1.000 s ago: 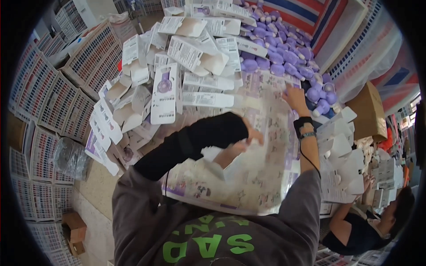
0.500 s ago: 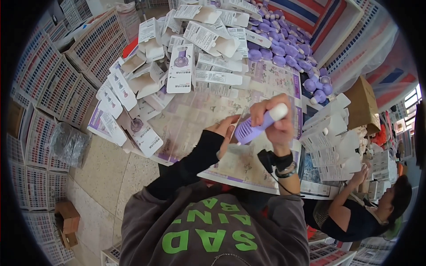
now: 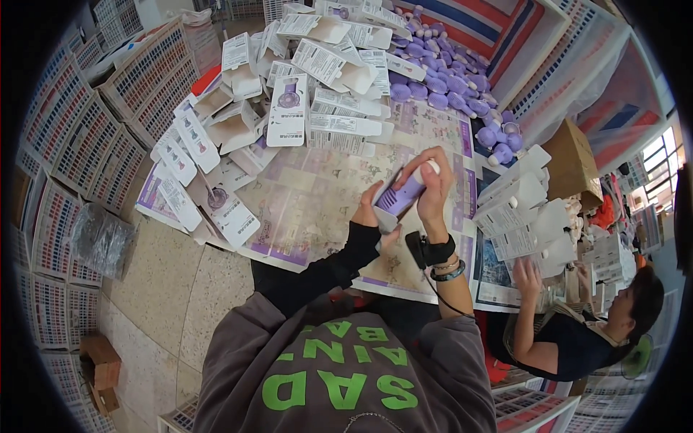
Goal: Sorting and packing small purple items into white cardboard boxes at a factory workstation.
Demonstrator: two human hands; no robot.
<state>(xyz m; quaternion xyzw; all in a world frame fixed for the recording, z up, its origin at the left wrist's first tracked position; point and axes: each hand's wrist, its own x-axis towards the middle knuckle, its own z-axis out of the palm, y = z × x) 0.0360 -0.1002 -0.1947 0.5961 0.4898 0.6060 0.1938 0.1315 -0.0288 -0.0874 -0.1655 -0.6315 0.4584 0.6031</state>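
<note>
I've got the purple bottle pinched — right hand up top, left hand underneath; boxing comes next, I reckon — open white cartons lie beyond.

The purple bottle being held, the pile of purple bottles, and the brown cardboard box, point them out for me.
purple bottle [image 3: 401,196]: head view, on its purple body between the two hands.
pile of purple bottles [image 3: 433,83]: head view, middle of the heap.
brown cardboard box [image 3: 570,162]: head view, on its side face.

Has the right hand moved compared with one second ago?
Yes. The right hand left the purple bottle pile and came back toward the body, holding a purple bottle.
</note>
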